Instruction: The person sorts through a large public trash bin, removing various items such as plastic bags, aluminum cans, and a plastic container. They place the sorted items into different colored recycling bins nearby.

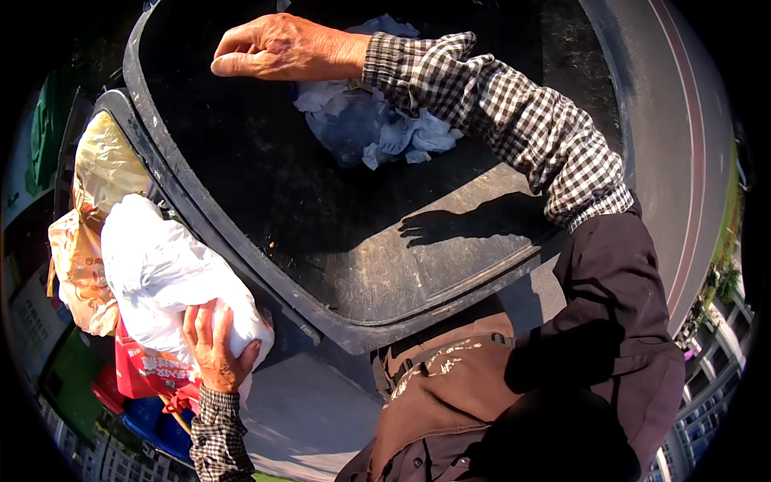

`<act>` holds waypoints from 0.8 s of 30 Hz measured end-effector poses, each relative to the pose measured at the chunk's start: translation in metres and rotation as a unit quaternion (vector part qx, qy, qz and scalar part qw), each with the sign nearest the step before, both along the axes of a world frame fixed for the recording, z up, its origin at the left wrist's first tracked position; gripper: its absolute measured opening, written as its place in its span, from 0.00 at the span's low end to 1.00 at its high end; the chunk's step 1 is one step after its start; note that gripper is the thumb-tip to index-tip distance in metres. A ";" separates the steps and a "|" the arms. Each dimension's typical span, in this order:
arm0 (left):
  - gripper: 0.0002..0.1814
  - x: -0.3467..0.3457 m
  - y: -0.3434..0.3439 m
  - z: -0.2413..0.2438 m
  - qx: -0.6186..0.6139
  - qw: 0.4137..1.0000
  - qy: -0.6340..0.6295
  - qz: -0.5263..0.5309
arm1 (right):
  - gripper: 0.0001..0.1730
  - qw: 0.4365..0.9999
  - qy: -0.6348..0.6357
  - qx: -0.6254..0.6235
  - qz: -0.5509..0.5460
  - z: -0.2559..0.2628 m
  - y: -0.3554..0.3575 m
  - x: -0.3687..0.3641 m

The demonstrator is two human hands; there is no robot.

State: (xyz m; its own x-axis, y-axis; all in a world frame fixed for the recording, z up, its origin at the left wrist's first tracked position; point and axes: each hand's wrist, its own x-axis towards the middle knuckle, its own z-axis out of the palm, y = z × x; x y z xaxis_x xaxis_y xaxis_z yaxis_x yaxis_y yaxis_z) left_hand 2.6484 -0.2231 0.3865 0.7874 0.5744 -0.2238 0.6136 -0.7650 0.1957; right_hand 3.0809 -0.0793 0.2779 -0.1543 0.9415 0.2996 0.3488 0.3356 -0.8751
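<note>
My left hand (220, 349) presses into the side of a full white plastic bag (162, 271), fingers spread on top and thumb at the right. That bag sits against the rim of a second bin, beside a large dark plastic bin (385, 337). Over the large bin's opening my right hand (283, 51) hovers with loosely curled fingers, and nothing shows in it. Below it, deep inside, lie a translucent plastic bag (349, 129) and crumpled white tissues (427, 132). The right forearm hides part of this rubbish. Its shadow falls on the bin's inner wall.
An orange plastic bag (84, 271), a pale yellow bag (111, 156) and a red printed bag (135, 364) crowd around the white one. A blue bin (153, 425) and a green bin (78, 373) stand lower left. Along the right runs a road (662, 120) with a reddish stripe.
</note>
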 end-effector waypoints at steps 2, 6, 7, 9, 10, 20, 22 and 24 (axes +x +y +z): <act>0.36 -0.004 0.000 -0.004 0.006 1.000 0.005 -0.001 | 0.31 0.982 -0.135 -0.117 -0.064 -0.097 0.001 0.063; 0.37 -0.022 -0.010 -0.007 0.007 1.000 0.026 0.004 | 0.44 0.890 -0.282 -0.357 0.025 -0.255 -0.059 0.078; 0.37 -0.027 -0.012 -0.007 0.011 1.000 0.029 0.001 | 0.51 0.907 -0.211 -0.363 0.015 -0.290 -0.075 0.069; 0.37 -0.031 -0.016 -0.004 0.013 0.999 0.043 0.001 | 0.59 0.851 -0.206 -0.482 -0.031 -0.330 -0.077 0.045; 0.36 -0.028 -0.016 0.001 0.022 0.998 0.067 -0.004 | 0.64 0.816 -0.200 -0.540 -0.055 -0.348 -0.076 0.033; 0.41 -0.055 -0.035 0.023 0.054 0.987 0.152 -0.026 | 0.76 0.723 -0.251 -0.597 -0.242 -0.441 -0.059 -0.078; 0.41 -0.054 -0.035 0.026 0.056 0.985 0.159 -0.033 | 0.75 0.716 -0.234 -0.574 -0.320 -0.485 -0.055 -0.077; 0.40 -0.055 -0.045 0.023 0.049 0.985 0.166 -0.021 | 0.71 0.748 -0.211 -0.560 -0.287 -0.479 -0.054 -0.058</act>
State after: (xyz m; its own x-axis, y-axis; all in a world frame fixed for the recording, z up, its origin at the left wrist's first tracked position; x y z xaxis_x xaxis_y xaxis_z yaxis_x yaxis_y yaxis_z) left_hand 2.5934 -0.2681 0.4095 0.7038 0.5740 -0.4186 0.5986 -0.7965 -0.0857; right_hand 3.0227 -0.1338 -0.2010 0.5136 0.5132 -0.6876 0.4787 -0.8365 -0.2667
